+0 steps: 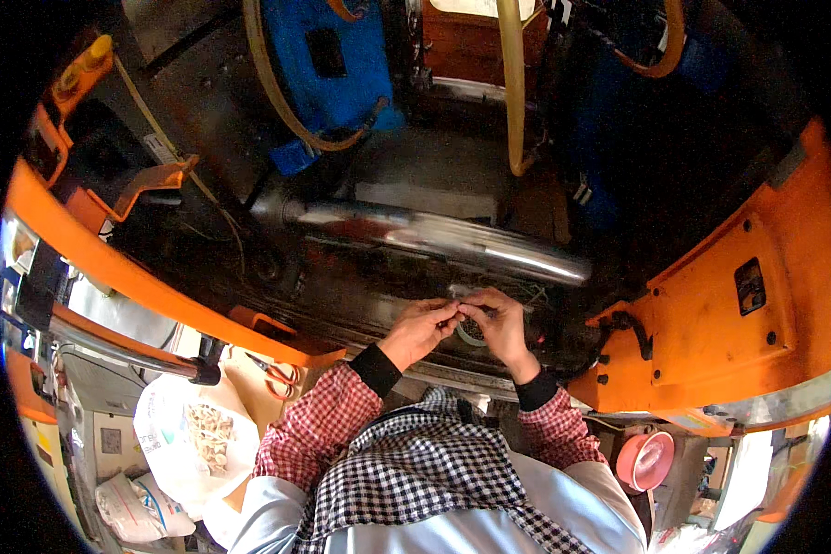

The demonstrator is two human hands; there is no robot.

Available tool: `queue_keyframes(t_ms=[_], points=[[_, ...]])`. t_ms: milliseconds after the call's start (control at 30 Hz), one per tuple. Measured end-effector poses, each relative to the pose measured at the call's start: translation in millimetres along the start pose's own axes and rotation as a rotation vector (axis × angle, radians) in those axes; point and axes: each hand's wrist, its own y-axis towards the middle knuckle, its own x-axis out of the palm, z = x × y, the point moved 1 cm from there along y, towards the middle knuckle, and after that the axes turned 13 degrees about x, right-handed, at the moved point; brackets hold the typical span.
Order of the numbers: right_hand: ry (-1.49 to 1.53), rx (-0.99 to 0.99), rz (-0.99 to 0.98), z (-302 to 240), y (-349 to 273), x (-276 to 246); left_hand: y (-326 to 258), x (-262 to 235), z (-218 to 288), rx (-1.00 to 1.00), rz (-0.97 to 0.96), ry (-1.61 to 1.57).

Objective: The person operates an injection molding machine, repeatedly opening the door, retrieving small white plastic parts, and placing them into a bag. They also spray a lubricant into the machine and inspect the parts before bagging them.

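Observation:
My left hand (422, 330) and my right hand (495, 325) meet in front of me, just below a shiny metal bar (434, 235) inside the machine. The fingertips of both are pinched together around something too small to make out. Its kind stays hidden between the fingers. Beneath and behind my right hand shows part of a pale round ring or dish (472, 331), mostly covered by the hand. Both forearms wear red checked sleeves with dark cuffs.
Orange machine guards stand at the left (157, 277) and right (720, 305). Yellowish hoses (514, 92) hang by a blue panel (332, 74). At the lower left are scissors (279, 377) and a white bag (203, 434) of small pale pieces; a pink bowl (644, 461) sits lower right.

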Motion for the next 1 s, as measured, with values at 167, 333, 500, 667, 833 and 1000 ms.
queue_keyframes(t_ms=[167, 333, 500, 667, 833, 1000], points=[[0.091, -0.080, 0.209, -25, 24, 15, -15, 6, 21, 0.178, 0.069, -0.047], [0.223, -0.081, 0.274, -39, 146, 26, -50, -19, 33, 0.341, -0.053, 0.013], [0.218, -0.213, 0.412, -46, 299, 33, -87, -8, 46, 0.215, 0.228, 0.168], [-0.069, -0.197, 0.596, -55, 377, 54, -120, -18, 57, 0.229, 0.333, 0.333], [-0.173, -0.069, 0.676, -69, 392, 64, -127, -29, 52, 0.310, 0.396, 0.247], [-0.241, -0.053, 0.629, -68, 394, 61, -126, -28, 55, 0.261, 0.428, 0.200]])
